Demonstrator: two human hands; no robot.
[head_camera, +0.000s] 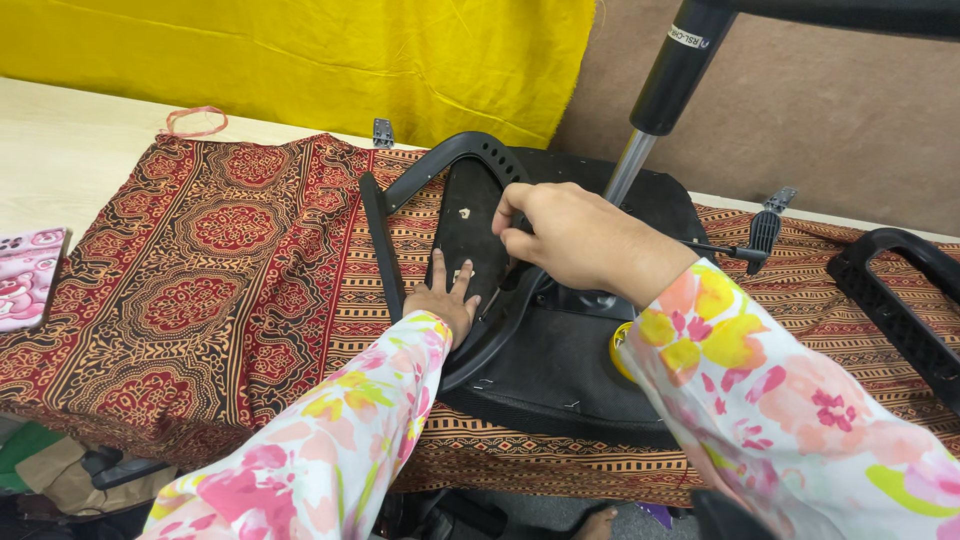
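Note:
An upturned black chair seat (560, 365) lies on a red patterned cloth (220, 260), its gas-lift column (665, 85) sticking up. A black loop-shaped armrest (440, 165) rests against the seat's left side. My left hand (442, 295) lies flat, fingers spread, on the armrest's black mounting plate (468, 215). My right hand (570, 235) is closed at the plate's upper right edge; whatever its fingers pinch is hidden. Both arms wear floral sleeves.
A second black armrest (900, 300) lies at the right. A black-handled tool (765, 230) and a metal bracket (383, 132) sit beyond the seat. A pink phone case (25, 275) lies at the left, a pink band (195, 122) behind, a yellow cloth (300, 50) at the back.

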